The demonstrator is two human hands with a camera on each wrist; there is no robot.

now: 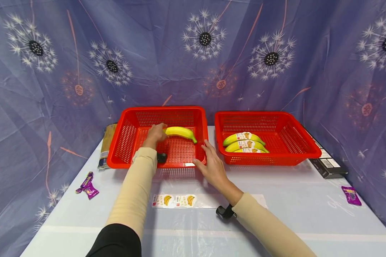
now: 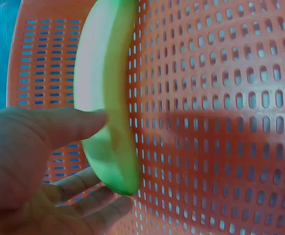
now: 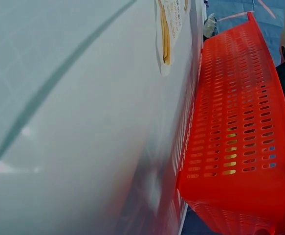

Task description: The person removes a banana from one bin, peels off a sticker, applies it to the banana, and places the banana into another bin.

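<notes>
Pick-up step: left hand (image 1: 156, 133) grips the unlabelled yellow banana (image 1: 181, 132) inside the left red perforated plastic basket (image 1: 124, 142), right hand (image 1: 212, 165) lies open-fingered against that basket's front right corner; judged next: lifting the banana clear.

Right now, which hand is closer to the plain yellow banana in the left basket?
Left. The left hand holds the banana by its stem end inside the left basket. The right hand rests at the basket's front right corner, apart from it.

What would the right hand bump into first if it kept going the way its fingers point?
The right hand points away from the person, fingertips already at the near right corner of the left red basket. It would likely press that rim first; the banana lies farther inside.
</notes>
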